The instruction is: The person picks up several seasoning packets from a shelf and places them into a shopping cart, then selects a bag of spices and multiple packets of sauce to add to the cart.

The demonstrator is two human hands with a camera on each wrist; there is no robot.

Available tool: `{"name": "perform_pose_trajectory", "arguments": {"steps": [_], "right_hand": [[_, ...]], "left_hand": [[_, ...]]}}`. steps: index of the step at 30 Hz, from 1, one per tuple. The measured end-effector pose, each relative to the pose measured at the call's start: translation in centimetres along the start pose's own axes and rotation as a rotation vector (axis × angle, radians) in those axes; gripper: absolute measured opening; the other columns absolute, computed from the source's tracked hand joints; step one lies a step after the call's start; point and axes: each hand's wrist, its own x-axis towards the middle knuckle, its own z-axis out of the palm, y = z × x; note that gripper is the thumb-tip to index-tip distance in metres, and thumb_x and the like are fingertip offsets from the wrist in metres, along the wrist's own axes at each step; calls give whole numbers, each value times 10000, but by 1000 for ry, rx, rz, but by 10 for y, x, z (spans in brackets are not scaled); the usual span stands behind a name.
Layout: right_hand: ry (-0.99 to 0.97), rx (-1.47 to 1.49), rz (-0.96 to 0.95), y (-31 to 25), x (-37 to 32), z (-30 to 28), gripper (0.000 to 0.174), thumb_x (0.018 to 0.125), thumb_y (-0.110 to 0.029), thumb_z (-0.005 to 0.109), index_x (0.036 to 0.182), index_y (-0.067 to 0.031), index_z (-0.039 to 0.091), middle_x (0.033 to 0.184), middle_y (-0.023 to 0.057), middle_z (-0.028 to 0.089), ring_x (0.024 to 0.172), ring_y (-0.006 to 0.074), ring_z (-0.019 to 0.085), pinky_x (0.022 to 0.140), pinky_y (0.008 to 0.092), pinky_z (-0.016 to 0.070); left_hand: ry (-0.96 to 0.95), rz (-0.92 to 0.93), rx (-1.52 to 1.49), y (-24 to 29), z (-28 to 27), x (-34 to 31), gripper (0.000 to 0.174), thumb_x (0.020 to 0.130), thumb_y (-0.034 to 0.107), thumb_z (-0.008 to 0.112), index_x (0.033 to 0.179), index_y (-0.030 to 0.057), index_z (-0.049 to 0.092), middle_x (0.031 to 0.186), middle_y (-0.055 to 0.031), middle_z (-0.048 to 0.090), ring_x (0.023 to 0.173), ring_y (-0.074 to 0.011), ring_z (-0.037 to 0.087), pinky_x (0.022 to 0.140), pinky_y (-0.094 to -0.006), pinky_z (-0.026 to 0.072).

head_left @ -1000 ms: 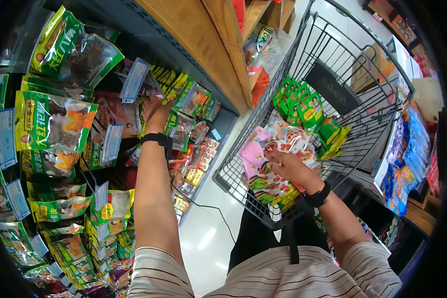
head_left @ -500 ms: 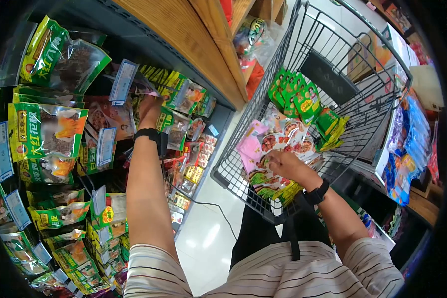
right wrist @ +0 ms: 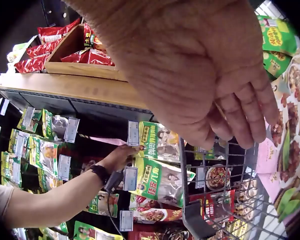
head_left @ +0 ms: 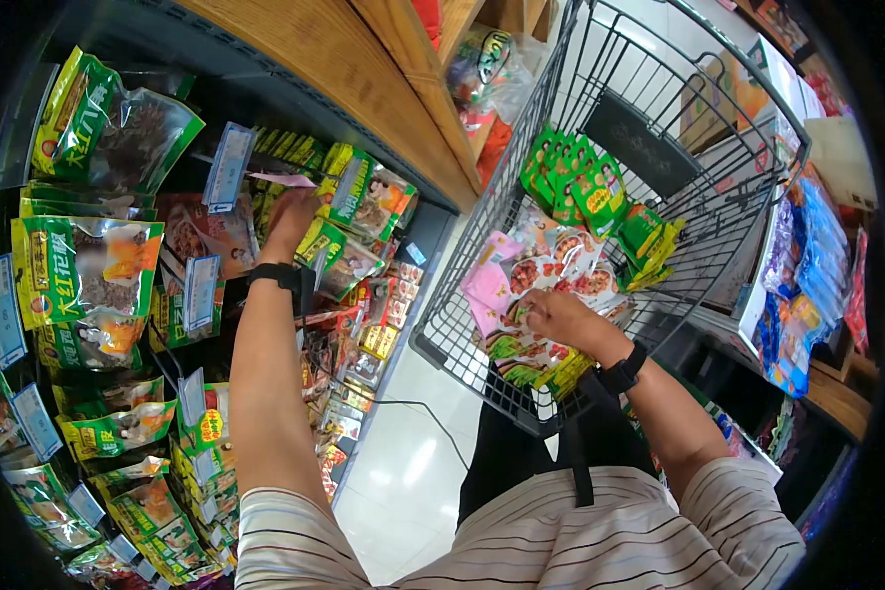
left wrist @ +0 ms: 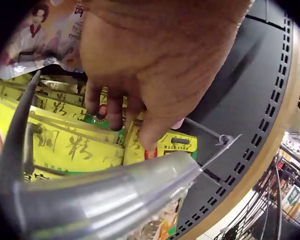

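My left hand (head_left: 290, 218) reaches up into the hanging rack, and its fingers (left wrist: 115, 107) curl over the tops of green-and-yellow snack packets (left wrist: 65, 145) on a metal peg (left wrist: 205, 132). The front packets (head_left: 326, 246) tilt out towards me below that hand. The right wrist view shows the same left hand (right wrist: 121, 155) beside a green packet (right wrist: 157, 140). My right hand (head_left: 553, 317) is down inside the wire shopping cart (head_left: 421, 346). It rests with loosely bent fingers (right wrist: 240, 117) on a pile of food packets (head_left: 546, 280), gripping nothing that I can see.
Green packets (head_left: 580, 187) and a pink one (head_left: 487, 287) lie in the cart. Price tags (head_left: 228, 167) hang among the rack's bags. A wooden shelf (head_left: 364, 88) juts out above. Blue packets (head_left: 806, 285) fill a stand on the right. A cable (head_left: 433, 408) crosses the pale floor.
My left hand has stayed at the peg, and the packets under it have swung outward. The right hand has shifted slightly on the pile in the cart.
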Motion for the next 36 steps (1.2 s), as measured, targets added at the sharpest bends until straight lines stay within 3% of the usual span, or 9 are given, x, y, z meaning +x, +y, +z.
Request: {"name": "perform_pose_trajectory", "arguments": {"steps": [4,7,10,15,17,21,24,26,36], "right_hand": [[-7,12,4,2,0,-3,405,893,-265,625,1184,17,602,886,220,681,821,387,669,754,454,530],[-2,39,0,7,1,-1,397,892,-265,621,1175,13,606,887,223,681,828,392,667,757,457,527],[31,52,-28,8,-2,-4,391,892,-268,616,1165,11,611,902,233,681,854,400,665,774,458,523],[60,30,-27,7,-6,-13,372,897,-285,604,1130,5,620,940,239,681,895,405,664,798,457,521],[28,24,8,2,-8,-20,351,904,-282,590,1105,3,624,941,236,680,894,403,665,796,456,521],[90,142,-106,1,-9,-23,318,921,-289,581,1035,4,628,886,200,674,830,354,664,760,417,519],[23,361,-111,-9,-3,-28,328,940,-299,596,1062,5,622,906,135,675,836,242,667,756,361,529],[-87,542,-65,-37,-9,-49,357,951,-274,617,1171,8,604,1041,85,676,920,148,664,798,316,545],[133,808,-60,-77,-23,-113,789,914,-524,656,1388,60,415,1197,175,604,1039,211,639,793,315,579]], "left_hand": [[-91,-39,-333,9,0,-11,319,870,239,665,1082,5,708,938,-183,704,899,-309,662,819,-379,482],[-296,38,-284,30,-9,-17,322,864,209,677,1108,0,703,939,-145,717,884,-220,658,828,-356,483],[-267,39,-191,38,-13,-25,360,864,231,695,1117,-25,695,974,-123,727,880,-187,651,825,-337,486],[-352,-246,-160,52,-21,-48,367,868,285,730,1019,-47,694,893,-70,686,818,-133,583,753,-302,472],[-436,-61,-208,53,-16,-53,263,909,235,685,979,-18,684,812,-31,632,786,-102,537,694,-298,454],[-249,205,-73,105,-16,-79,162,894,130,635,957,-14,673,890,-183,661,799,-353,647,732,-434,484],[-139,315,146,159,-28,-105,141,902,98,615,990,-2,660,929,-188,646,838,-410,627,729,-456,487],[-51,360,196,195,-33,-126,122,897,77,616,994,12,652,916,-185,628,839,-411,618,707,-454,486],[196,551,-2,318,6,-137,121,868,42,654,988,51,652,844,-149,592,780,-356,616,652,-430,489]]}}
